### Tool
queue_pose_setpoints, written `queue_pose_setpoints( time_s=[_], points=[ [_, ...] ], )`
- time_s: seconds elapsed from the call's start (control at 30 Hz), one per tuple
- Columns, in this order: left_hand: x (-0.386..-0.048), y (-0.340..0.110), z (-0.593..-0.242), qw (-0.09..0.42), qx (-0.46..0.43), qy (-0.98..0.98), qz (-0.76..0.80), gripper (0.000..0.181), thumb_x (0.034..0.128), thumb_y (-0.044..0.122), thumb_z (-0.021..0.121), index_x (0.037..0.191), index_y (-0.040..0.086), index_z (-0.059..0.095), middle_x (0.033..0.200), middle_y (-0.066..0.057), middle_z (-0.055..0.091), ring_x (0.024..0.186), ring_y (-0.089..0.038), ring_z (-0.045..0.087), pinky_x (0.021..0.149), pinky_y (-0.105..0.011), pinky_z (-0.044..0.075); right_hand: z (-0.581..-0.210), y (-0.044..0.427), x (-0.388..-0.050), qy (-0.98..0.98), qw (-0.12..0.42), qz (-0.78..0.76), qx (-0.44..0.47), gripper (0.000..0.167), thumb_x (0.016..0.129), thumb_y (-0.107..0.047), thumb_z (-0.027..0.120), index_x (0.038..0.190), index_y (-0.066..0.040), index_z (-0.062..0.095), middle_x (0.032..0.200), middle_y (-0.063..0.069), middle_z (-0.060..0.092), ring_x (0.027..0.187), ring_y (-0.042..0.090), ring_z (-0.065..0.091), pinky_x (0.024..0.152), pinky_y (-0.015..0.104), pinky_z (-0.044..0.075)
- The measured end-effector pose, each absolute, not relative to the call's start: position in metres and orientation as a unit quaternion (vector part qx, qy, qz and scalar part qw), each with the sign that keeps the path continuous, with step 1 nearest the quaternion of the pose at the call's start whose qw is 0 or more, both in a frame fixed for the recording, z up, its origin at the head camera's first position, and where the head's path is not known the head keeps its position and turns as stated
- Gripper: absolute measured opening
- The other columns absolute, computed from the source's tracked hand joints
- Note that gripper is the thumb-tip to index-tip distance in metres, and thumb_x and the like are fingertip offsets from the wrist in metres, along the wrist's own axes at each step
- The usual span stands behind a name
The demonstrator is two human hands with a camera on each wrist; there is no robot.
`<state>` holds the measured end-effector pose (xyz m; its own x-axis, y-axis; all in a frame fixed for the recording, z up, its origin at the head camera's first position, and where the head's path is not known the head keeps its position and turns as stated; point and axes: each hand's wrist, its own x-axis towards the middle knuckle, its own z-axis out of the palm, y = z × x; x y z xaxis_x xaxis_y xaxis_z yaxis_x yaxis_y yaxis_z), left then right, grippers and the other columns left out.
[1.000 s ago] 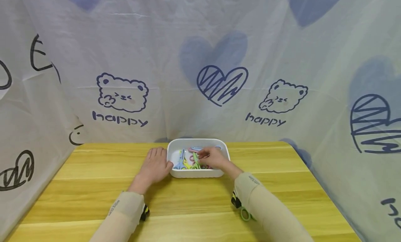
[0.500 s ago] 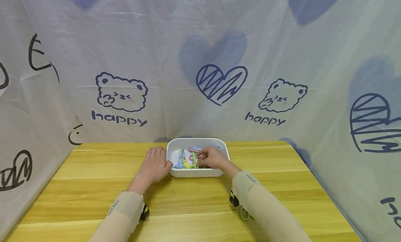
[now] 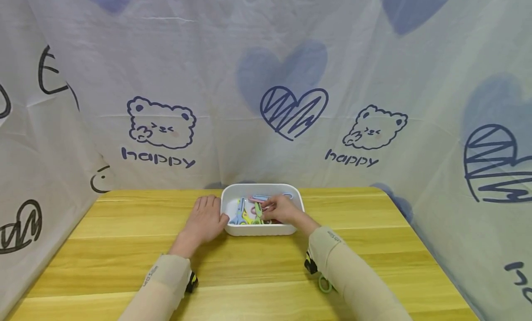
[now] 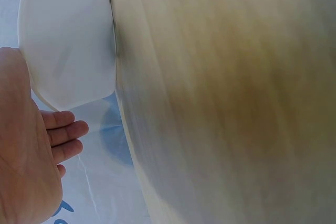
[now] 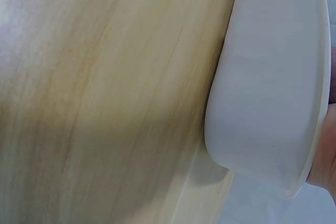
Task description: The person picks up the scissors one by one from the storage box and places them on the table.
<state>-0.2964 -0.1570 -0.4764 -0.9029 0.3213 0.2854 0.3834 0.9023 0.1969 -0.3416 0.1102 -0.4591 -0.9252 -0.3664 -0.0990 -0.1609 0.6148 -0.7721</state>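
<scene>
A white bin (image 3: 262,229) stands at the back of the table with several small colourful scissors inside. My left hand (image 3: 206,219) lies at its left end, thumb over the rim and fingers straight; the left wrist view shows the same hand (image 4: 26,145) with its fingers extended beside the bin's wall. Inside the bin, my right hand (image 3: 283,209) pinches green scissors (image 3: 258,211). Blue scissors (image 3: 239,212) and a yellow handle (image 3: 247,218) lie to their left. Pink and blue pieces (image 3: 261,197) are behind. In the right wrist view, the bin wall (image 5: 268,87) hides most of that hand.
Under the right forearm, on the wooden table (image 3: 249,284), lies a green scissors handle (image 3: 325,283), partly covered by the sleeve. A printed white cloth (image 3: 232,141) hangs right behind the table's back edge and along both sides.
The green scissors have turned slightly in the bin, their lower end swinging left, with my right fingers now against them. My left hand keeps its place by the bin.
</scene>
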Motion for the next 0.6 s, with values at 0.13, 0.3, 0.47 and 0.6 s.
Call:
queue_pose_setpoints(
  time_s=[0.13,0.3,0.47,0.6],
  points=[
    [-0.2953,-0.1567,-0.4752,0.124,-0.18,-0.967,-0.129,0.047,0.0973,0.026,0.05,0.124,-0.013,0.051,0.12,-0.025,0.051,0.117,-0.043,0.044,0.114,-0.057,0.03,-0.4603,0.1107,-0.3425,0.891,0.128,-0.41,-0.147,0.03,0.09,-0.01,0.081,0.116,0.003,0.074,0.095,0.009,0.077,0.076,0.008,0.063,0.065,0.019,0.051],
    [-0.2948,-0.1563,-0.4751,0.124,-0.177,-0.968,-0.127,0.047,0.0972,0.025,0.051,0.124,-0.013,0.051,0.12,-0.025,0.051,0.117,-0.043,0.044,0.114,-0.057,0.03,-0.4624,0.1113,-0.3438,0.889,0.135,-0.414,-0.141,0.025,0.09,-0.009,0.079,0.113,0.002,0.077,0.086,0.005,0.075,0.067,0.007,0.058,0.059,0.018,0.047],
    [-0.2939,-0.1557,-0.4731,0.125,-0.174,-0.969,-0.127,0.045,0.0976,0.025,0.053,0.123,-0.013,0.051,0.119,-0.024,0.052,0.117,-0.042,0.045,0.115,-0.057,0.031,-0.4629,0.1114,-0.3438,0.884,0.147,-0.421,-0.139,0.022,0.092,-0.007,0.076,0.113,0.001,0.078,0.088,0.006,0.076,0.067,0.01,0.059,0.061,0.023,0.051],
    [-0.2944,-0.1556,-0.4736,0.127,-0.175,-0.968,-0.126,0.045,0.0973,0.024,0.053,0.122,-0.013,0.051,0.119,-0.025,0.052,0.117,-0.043,0.045,0.115,-0.057,0.031,-0.4623,0.1113,-0.3431,0.887,0.15,-0.413,-0.14,0.021,0.094,-0.006,0.074,0.114,0.0,0.078,0.098,0.008,0.077,0.07,0.01,0.06,0.064,0.024,0.052]
  ],
)
